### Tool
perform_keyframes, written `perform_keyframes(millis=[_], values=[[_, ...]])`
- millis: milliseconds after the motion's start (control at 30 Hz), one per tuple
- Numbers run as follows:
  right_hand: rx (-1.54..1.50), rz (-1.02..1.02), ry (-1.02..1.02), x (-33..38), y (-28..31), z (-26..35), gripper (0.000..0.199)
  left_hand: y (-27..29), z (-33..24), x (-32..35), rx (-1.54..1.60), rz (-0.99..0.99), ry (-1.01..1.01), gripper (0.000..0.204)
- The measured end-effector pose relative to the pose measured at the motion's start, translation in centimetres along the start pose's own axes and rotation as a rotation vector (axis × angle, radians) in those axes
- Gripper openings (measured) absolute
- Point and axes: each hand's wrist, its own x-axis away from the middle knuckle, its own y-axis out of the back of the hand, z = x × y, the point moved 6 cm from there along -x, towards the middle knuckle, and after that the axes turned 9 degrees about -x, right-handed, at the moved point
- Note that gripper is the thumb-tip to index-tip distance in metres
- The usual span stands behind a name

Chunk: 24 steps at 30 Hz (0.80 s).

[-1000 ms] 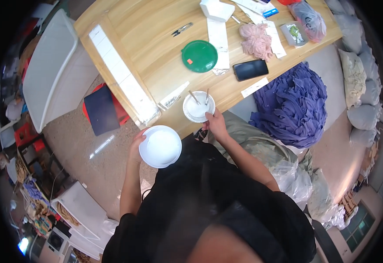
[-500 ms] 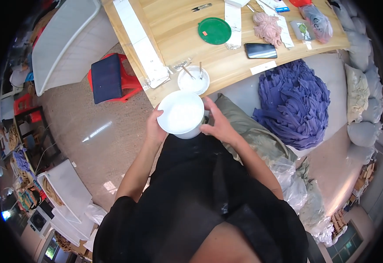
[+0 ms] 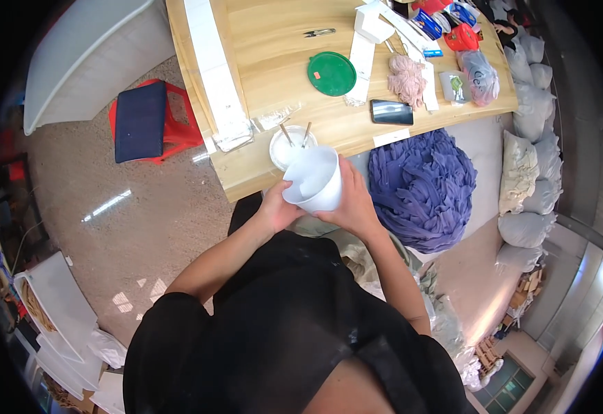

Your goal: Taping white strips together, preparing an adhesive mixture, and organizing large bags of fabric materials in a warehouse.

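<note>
Between my two hands is a white plastic tub (image 3: 327, 188), tilted so that its opening faces left and up. White material shows inside; I cannot make out whether it is liquid or paste. My left hand (image 3: 278, 210) grips the near left rim, thumb at the edge. Around the right side and base wraps my right hand (image 3: 357, 202). Just beyond the held tub, a second white container (image 3: 276, 153) stands at the table's corner with two thin sticks (image 3: 307, 132) leaning in it. The held tub partly hides that container.
On the wooden table (image 3: 267, 52) are a green lid (image 3: 332, 74), a phone (image 3: 392, 112), pink yarn (image 3: 407, 80) and thread snips (image 3: 319, 32). A red stool (image 3: 185, 124) with a dark cushion stands left. Right of me lies a purple fabric heap (image 3: 422, 193).
The tub has moved right and tipped from nearly level to a clear leftward tilt. My hands went along, still gripping it. The view has shifted, too.
</note>
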Motion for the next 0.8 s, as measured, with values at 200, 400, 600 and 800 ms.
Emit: perform_keyframes(millis=[200, 400, 600, 800], values=[[0.350, -0.082, 0.286, -2.3, 0.9, -1.2, 0.110, 0.3, 0.0, -1.5, 0.036, -0.066, 0.110, 0.049], [0.444, 0.021, 0.315, -4.1, 0.8, 1.0, 0.105, 2.0, 0.7, -4.1, 0.055, 0.035, 0.105, 0.049], [0.548, 0.040, 0.369, -4.5, -0.1, 2.3, 0.102, 1.8, 0.8, -5.0, 0.142, 0.128, 0.136, 0.052], [0.558, 0.036, 0.375, -4.8, -0.1, 3.1, 0.098, 1.6, 0.6, -5.2, 0.139, 0.140, 0.141, 0.055]])
